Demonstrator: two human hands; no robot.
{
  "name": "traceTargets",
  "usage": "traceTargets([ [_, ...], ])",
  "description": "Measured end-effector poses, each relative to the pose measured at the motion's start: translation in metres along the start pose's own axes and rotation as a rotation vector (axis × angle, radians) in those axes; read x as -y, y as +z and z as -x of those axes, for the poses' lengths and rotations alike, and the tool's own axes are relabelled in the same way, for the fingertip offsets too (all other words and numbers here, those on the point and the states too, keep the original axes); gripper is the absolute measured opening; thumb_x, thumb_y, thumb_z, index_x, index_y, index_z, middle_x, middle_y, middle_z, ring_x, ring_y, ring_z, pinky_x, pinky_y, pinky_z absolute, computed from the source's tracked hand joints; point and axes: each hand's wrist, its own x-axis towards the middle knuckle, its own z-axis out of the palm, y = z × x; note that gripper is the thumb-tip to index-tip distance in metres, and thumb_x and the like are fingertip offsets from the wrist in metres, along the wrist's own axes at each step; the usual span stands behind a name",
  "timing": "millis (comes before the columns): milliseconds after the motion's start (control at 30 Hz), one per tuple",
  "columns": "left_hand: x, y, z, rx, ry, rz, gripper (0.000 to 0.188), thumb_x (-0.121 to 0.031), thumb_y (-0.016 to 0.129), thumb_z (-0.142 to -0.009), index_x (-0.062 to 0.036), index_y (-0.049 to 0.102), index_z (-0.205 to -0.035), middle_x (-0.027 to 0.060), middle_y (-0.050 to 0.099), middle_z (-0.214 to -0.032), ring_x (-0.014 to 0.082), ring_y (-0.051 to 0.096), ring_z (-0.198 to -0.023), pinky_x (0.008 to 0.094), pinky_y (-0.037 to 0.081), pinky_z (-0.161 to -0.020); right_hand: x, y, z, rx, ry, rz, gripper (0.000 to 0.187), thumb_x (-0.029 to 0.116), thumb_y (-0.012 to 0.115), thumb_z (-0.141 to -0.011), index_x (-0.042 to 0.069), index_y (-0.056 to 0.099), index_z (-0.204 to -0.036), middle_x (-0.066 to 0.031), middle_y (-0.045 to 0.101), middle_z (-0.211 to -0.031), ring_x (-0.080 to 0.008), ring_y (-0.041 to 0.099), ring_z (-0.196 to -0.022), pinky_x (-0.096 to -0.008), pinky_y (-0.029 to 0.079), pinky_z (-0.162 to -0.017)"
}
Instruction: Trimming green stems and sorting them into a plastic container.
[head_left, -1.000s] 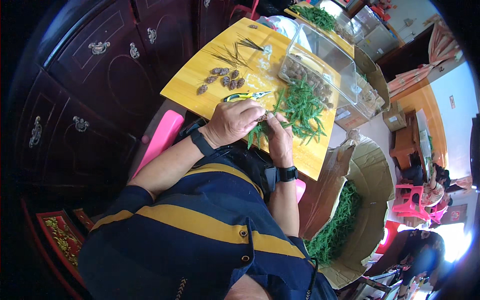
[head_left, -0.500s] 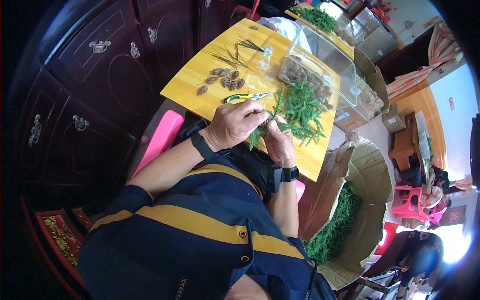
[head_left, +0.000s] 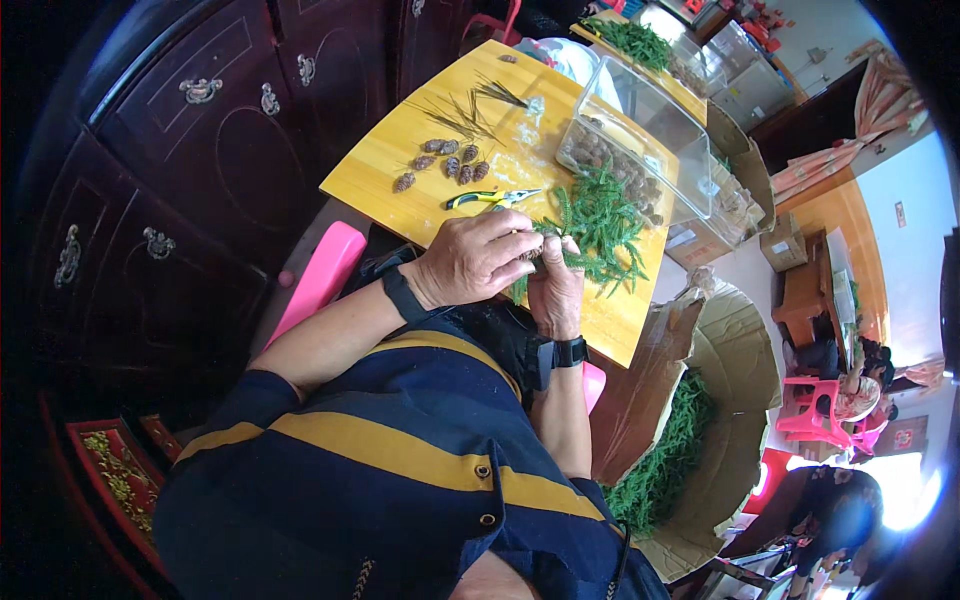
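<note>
At the near edge of the yellow table, my left hand (head_left: 478,255) is closed, its fingertips pinched on a brown pine cone (head_left: 534,253). My right hand (head_left: 556,288) presses thumb and fingers together on a green artificial fir sprig (head_left: 519,288) against that cone. Fingers hide much of both pieces. Just beyond my left knuckles lie yellow-and-black pliers (head_left: 493,197). A heap of green sprigs (head_left: 600,220) spreads past my right hand. Several loose pine cones (head_left: 464,160) are grouped farther left, with dark thin wire stems (head_left: 460,115) behind them.
A clear plastic bin (head_left: 640,150) of pine cones stands on the table's far right. Below the right edge, an open cardboard box (head_left: 735,400) holds more greenery. Dark cabinets (head_left: 190,150) line the left, and a pink stool (head_left: 318,280) is beside me. Other people sit at the far right.
My left hand has turned slightly and its fingers have closed further over the cone. The sprig that stood up between my hands has dropped lower. My right hand has shifted slightly left.
</note>
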Motion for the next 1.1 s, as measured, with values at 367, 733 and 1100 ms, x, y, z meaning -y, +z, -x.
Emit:
traceTargets([
  [367, 0.008, 0.001, -0.001, 0.069, -0.513, 0.44, 0.013, -0.008, 0.072, -0.087, -0.0035, 0.066, -0.097, 0.0068, 0.068, -0.086, 0.0159, 0.068, -0.076, 0.0279, 0.054, -0.069, 0.001, 0.0, 0.003, 0.024, 0.045, 0.099, 0.024, 0.018, 0.073, -0.092, 0.005, 0.059, -0.106, -0.0042, 0.065, -0.103, -0.0146, 0.062, -0.095, -0.0308, 0.051, -0.085],
  [733, 0.019, 0.001, 0.005, 0.195, -0.926, 1.255, 0.007, -0.003, 0.067, -0.092, -0.0021, 0.069, -0.099, -0.0009, 0.068, -0.088, 0.0068, 0.062, -0.079, 0.0222, 0.052, -0.074, 0.007, -0.013, 0.0, 0.219, 0.16, 0.216, 0.035, 0.022, 0.078, -0.088, 0.003, 0.059, -0.111, -0.0032, 0.065, -0.105, -0.0147, 0.061, -0.097, -0.0318, 0.05, -0.086],
  [1100, 0.018, 0.018, 0.016, -0.01, -0.847, 1.159, 0.004, -0.002, 0.068, -0.092, -0.0013, 0.069, -0.096, -0.0006, 0.067, -0.089, 0.0064, 0.062, -0.082, 0.0224, 0.052, -0.076, 0.014, 0.0, 0.004, 0.06, 0.285, 0.004, 0.031, 0.017, 0.07, -0.093, 0.001, 0.058, -0.116, -0.0056, 0.066, -0.108, -0.0169, 0.062, -0.098, -0.0328, 0.049, -0.089],
])
